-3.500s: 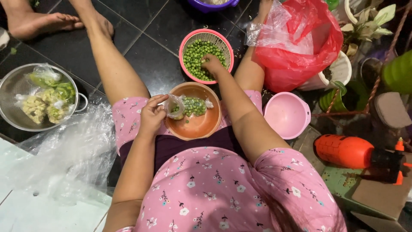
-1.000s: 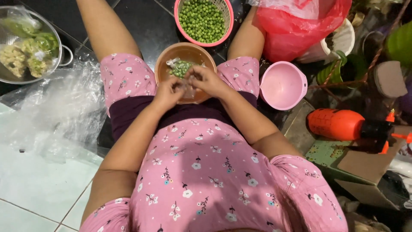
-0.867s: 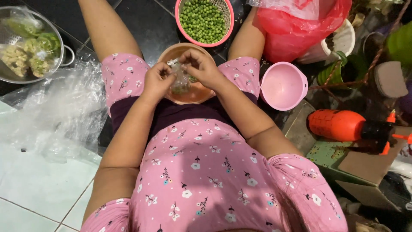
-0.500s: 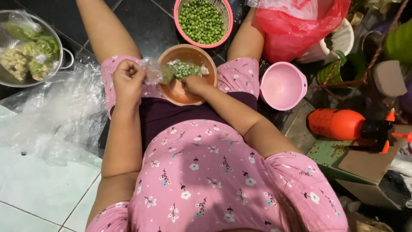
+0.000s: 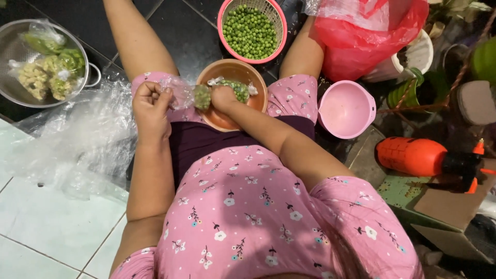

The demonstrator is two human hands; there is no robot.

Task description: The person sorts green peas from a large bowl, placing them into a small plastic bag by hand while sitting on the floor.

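My left hand grips the twisted neck of a small clear plastic bag of green peas, pulled out to the left over my lap. My right hand is closed around the filled end of that bag, just above the brown bowl resting on my lap. The bowl holds more peas and another small bag. Beyond it on the dark floor stands a pink basket of loose green peas.
A metal colander with bagged vegetables sits at the upper left, beside a heap of clear plastic bags. At the right are an empty pink bowl, a red plastic bag, an orange sprayer and potted plants.
Both hands met over the brown bowl a second ago. My left hand has since moved left, stretching the bag's neck, while my right hand stays at the pea-filled end.
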